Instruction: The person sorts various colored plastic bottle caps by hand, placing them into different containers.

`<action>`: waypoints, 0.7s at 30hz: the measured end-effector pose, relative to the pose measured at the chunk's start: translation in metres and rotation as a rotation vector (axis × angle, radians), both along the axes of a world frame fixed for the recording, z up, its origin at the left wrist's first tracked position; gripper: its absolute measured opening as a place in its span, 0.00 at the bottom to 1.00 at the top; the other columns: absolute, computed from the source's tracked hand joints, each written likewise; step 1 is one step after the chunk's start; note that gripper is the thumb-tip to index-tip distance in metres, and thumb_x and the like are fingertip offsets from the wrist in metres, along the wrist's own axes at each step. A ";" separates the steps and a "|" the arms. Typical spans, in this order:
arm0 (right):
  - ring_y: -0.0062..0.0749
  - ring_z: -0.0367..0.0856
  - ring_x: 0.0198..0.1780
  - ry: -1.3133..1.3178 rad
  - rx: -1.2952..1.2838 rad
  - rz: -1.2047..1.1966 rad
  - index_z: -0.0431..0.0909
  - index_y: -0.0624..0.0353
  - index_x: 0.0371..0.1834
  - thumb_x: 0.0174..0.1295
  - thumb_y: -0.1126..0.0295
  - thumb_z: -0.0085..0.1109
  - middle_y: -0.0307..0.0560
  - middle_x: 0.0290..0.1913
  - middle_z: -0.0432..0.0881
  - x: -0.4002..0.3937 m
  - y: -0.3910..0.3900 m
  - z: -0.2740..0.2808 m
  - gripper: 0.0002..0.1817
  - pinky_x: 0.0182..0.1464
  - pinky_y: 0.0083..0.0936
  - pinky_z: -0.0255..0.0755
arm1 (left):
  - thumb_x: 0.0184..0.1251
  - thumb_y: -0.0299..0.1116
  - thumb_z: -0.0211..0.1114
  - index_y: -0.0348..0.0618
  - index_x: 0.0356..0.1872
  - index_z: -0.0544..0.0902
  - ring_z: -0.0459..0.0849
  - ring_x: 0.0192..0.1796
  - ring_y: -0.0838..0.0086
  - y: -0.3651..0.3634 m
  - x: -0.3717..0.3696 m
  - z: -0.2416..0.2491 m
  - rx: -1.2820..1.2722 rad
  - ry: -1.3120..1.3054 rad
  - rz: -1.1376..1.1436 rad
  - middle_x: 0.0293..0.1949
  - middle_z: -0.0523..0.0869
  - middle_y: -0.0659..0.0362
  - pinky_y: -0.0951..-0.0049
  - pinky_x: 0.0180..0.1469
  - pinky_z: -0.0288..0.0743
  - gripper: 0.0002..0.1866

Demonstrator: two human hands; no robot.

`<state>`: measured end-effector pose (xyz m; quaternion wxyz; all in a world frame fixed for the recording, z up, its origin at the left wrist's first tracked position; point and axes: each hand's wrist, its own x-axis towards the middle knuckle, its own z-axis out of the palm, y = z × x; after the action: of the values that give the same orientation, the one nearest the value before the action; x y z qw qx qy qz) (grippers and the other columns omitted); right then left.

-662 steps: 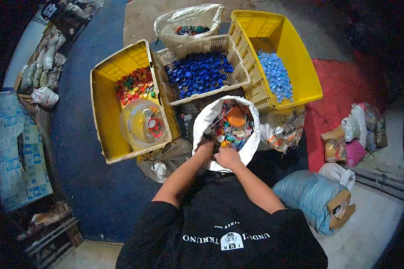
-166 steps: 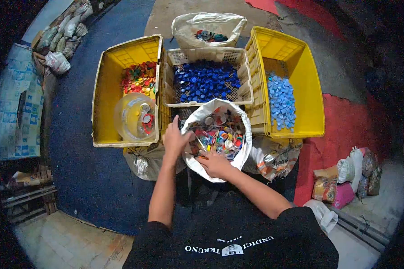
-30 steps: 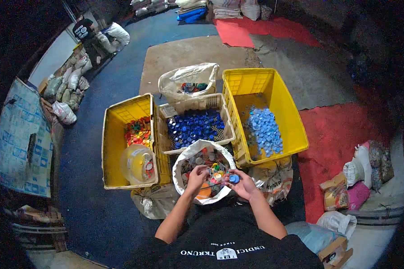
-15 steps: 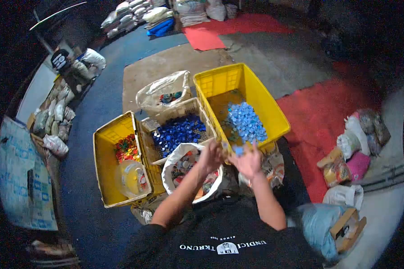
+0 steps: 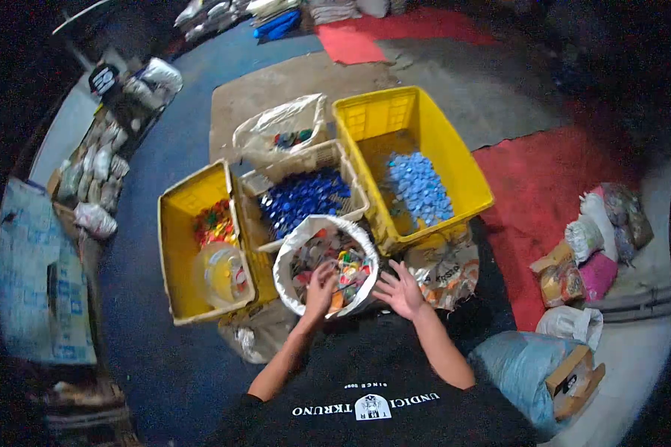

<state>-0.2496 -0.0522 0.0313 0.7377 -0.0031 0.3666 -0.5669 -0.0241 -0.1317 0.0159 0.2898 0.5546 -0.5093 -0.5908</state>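
Note:
A round white-lined container (image 5: 286, 287) in front of my body holds mixed bottle caps (image 5: 348, 262) in many colours. My left hand (image 5: 320, 289) is over its near side, fingers loosely bent and apart above the caps, with nothing visible in them. To the right of the rim is my right hand (image 5: 401, 290), its fingers spread and holding nothing. Light blue caps (image 5: 420, 191) lie in the large yellow crate (image 5: 455, 168). Behind the round container, dark blue caps (image 5: 303, 201) fill a cream basket (image 5: 358, 195).
A second yellow crate (image 5: 179, 272) at the left holds red and yellow caps (image 5: 216, 225) and a clear tub (image 5: 224, 274). A lined basket (image 5: 247, 141) sits at the back. Stuffed bags (image 5: 593, 240) and a blue sack (image 5: 511, 372) lie at the right.
Both hands have drawn back from the yellow crate's near edge, the left over the mixed caps. A light blue cap near the right hand no longer shows there. The view has shifted slightly.

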 end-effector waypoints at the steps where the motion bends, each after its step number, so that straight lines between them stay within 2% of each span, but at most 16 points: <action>1: 0.52 0.56 0.71 0.148 -0.032 0.103 0.47 0.46 0.75 0.66 0.42 0.48 0.56 0.73 0.50 0.000 -0.003 -0.007 0.40 0.66 0.45 0.61 | 0.67 0.38 0.60 0.40 0.63 0.70 0.77 0.57 0.64 0.014 0.012 -0.015 -0.120 -0.106 -0.084 0.55 0.79 0.48 0.65 0.58 0.71 0.26; 3: 0.41 0.69 0.62 0.483 -0.085 0.300 0.65 0.51 0.67 0.69 0.49 0.50 0.46 0.64 0.69 0.009 -0.016 0.002 0.28 0.59 0.38 0.68 | 0.66 0.44 0.60 0.44 0.61 0.74 0.78 0.58 0.60 0.033 0.027 -0.001 -0.166 -0.266 -0.287 0.52 0.81 0.49 0.62 0.59 0.69 0.25; 4: 0.36 0.76 0.53 0.831 -0.199 0.467 0.71 0.54 0.62 0.66 0.50 0.54 0.48 0.57 0.75 0.009 -0.027 0.004 0.27 0.54 0.38 0.70 | 0.66 0.48 0.60 0.46 0.61 0.74 0.77 0.58 0.59 0.040 0.032 0.013 -0.228 -0.372 -0.399 0.52 0.82 0.50 0.59 0.61 0.67 0.26; 6: 0.42 0.79 0.48 1.597 -0.432 0.529 0.76 0.57 0.56 0.62 0.53 0.59 0.54 0.51 0.77 0.022 -0.034 0.039 0.25 0.51 0.36 0.73 | 0.66 0.54 0.58 0.51 0.60 0.76 0.76 0.60 0.60 0.056 0.031 0.038 -0.247 -0.666 -0.528 0.53 0.82 0.53 0.50 0.63 0.59 0.27; 7: 0.44 0.79 0.47 1.632 -0.505 0.561 0.76 0.58 0.55 0.60 0.54 0.61 0.56 0.49 0.77 0.029 -0.043 0.048 0.25 0.51 0.36 0.73 | 0.66 0.57 0.56 0.53 0.58 0.78 0.75 0.60 0.64 0.065 0.032 0.035 -0.323 -0.688 -0.512 0.52 0.82 0.54 0.45 0.63 0.54 0.27; 8: 0.46 0.80 0.47 1.669 -0.576 0.591 0.77 0.59 0.54 0.59 0.56 0.62 0.58 0.48 0.77 0.034 -0.052 0.052 0.25 0.51 0.37 0.73 | 0.65 0.56 0.58 0.55 0.56 0.79 0.76 0.59 0.65 0.072 0.033 0.029 -0.382 -0.742 -0.496 0.54 0.82 0.56 0.50 0.63 0.54 0.24; 9: 0.49 0.79 0.50 1.507 -0.528 0.687 0.77 0.60 0.54 0.60 0.57 0.59 0.59 0.50 0.77 0.046 -0.063 0.053 0.23 0.53 0.39 0.73 | 0.63 0.52 0.62 0.55 0.55 0.79 0.77 0.58 0.65 0.075 0.035 0.028 -0.416 -0.757 -0.524 0.52 0.83 0.58 0.50 0.63 0.55 0.23; 10: 0.49 0.79 0.50 1.500 -0.526 0.696 0.77 0.60 0.54 0.60 0.57 0.59 0.59 0.50 0.77 0.059 -0.074 0.043 0.23 0.53 0.39 0.73 | 0.60 0.48 0.65 0.55 0.54 0.80 0.77 0.57 0.65 0.079 0.036 0.027 -0.453 -0.767 -0.555 0.50 0.84 0.60 0.51 0.63 0.56 0.21; 11: 0.52 0.78 0.51 1.354 -0.543 0.855 0.76 0.60 0.54 0.60 0.55 0.59 0.60 0.50 0.77 0.072 -0.085 0.022 0.24 0.54 0.40 0.72 | 0.60 0.48 0.65 0.55 0.54 0.80 0.77 0.57 0.65 0.085 0.038 0.022 -0.445 -0.765 -0.556 0.50 0.84 0.60 0.51 0.63 0.56 0.21; 12: 0.55 0.76 0.53 1.204 -0.558 1.003 0.76 0.60 0.54 0.60 0.54 0.58 0.61 0.51 0.76 0.084 -0.094 0.001 0.25 0.56 0.42 0.71 | 0.57 0.43 0.67 0.55 0.52 0.81 0.78 0.55 0.66 0.090 0.041 0.015 -0.467 -0.752 -0.557 0.47 0.85 0.61 0.51 0.64 0.57 0.20; 13: 0.55 0.76 0.53 1.206 -0.558 1.005 0.76 0.60 0.54 0.60 0.54 0.58 0.61 0.51 0.76 0.095 -0.101 -0.019 0.25 0.56 0.42 0.71 | 0.55 0.38 0.69 0.55 0.50 0.82 0.79 0.53 0.66 0.093 0.042 0.010 -0.491 -0.739 -0.555 0.45 0.86 0.62 0.52 0.64 0.58 0.19; 15: 0.54 0.76 0.54 1.659 -0.740 1.210 0.72 0.61 0.59 0.59 0.51 0.57 0.59 0.55 0.75 0.114 -0.112 -0.054 0.30 0.58 0.41 0.69 | 0.52 0.34 0.70 0.55 0.49 0.83 0.80 0.52 0.66 0.100 0.040 0.013 -0.466 -0.686 -0.491 0.44 0.86 0.61 0.52 0.64 0.58 0.19; 16: 0.54 0.76 0.54 1.664 -0.743 1.217 0.72 0.61 0.59 0.59 0.51 0.57 0.59 0.55 0.75 0.121 -0.123 -0.068 0.30 0.58 0.41 0.69 | 0.50 0.30 0.70 0.55 0.47 0.84 0.80 0.51 0.66 0.102 0.039 0.013 -0.445 -0.635 -0.425 0.43 0.86 0.61 0.53 0.64 0.58 0.19; 18: 0.60 0.73 0.57 1.949 -0.562 0.821 0.68 0.61 0.63 0.59 0.49 0.54 0.62 0.60 0.72 0.130 -0.155 -0.087 0.34 0.61 0.43 0.68 | 0.49 0.28 0.70 0.54 0.46 0.84 0.81 0.48 0.67 0.104 0.040 0.009 -0.475 -0.598 -0.347 0.40 0.86 0.62 0.53 0.64 0.59 0.19; 19: 0.60 0.73 0.57 1.952 -0.569 0.837 0.68 0.61 0.63 0.59 0.49 0.54 0.62 0.60 0.72 0.130 -0.172 -0.096 0.34 0.61 0.43 0.68 | 0.49 0.27 0.70 0.54 0.46 0.84 0.81 0.46 0.68 0.106 0.043 0.011 -0.478 -0.582 -0.348 0.39 0.86 0.62 0.54 0.63 0.59 0.19; 21: 0.60 0.73 0.58 1.914 -0.283 1.019 0.72 0.60 0.60 0.57 0.48 0.53 0.63 0.59 0.73 0.128 -0.208 -0.116 0.33 0.61 0.44 0.67 | 0.48 0.27 0.70 0.54 0.46 0.84 0.81 0.45 0.69 0.105 0.045 0.014 -0.478 -0.562 -0.331 0.37 0.86 0.62 0.54 0.63 0.60 0.20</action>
<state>-0.1215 -0.2603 -0.0849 0.2881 -0.6788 0.6754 0.0051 0.0205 -0.0267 0.0303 0.1609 0.5220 -0.7742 -0.3200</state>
